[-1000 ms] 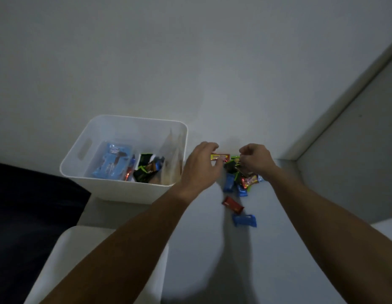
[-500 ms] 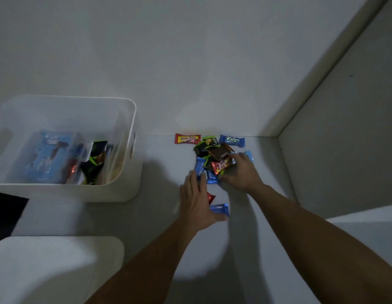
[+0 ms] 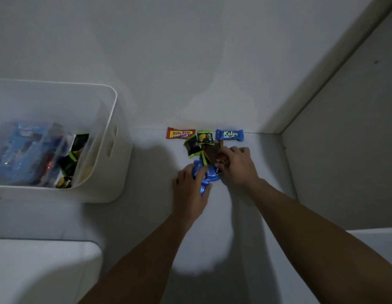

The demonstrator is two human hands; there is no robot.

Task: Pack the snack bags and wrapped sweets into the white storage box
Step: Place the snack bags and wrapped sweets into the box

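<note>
While both hands [image 3: 212, 172] grip sweets, the Kalpa bar [image 3: 229, 134] lies crosswise.

Dim, greyish lighting is prevailing; motion blur is softening the white plastic storage box [image 3: 111, 119]; forearm shadows are falling leftward; edges are bowing.

We have two bare forearms in view, no sleeves, watches or rings on them; our left hand [image 3: 191, 189] and right hand [image 3: 238, 165] wear no gloves.
</note>
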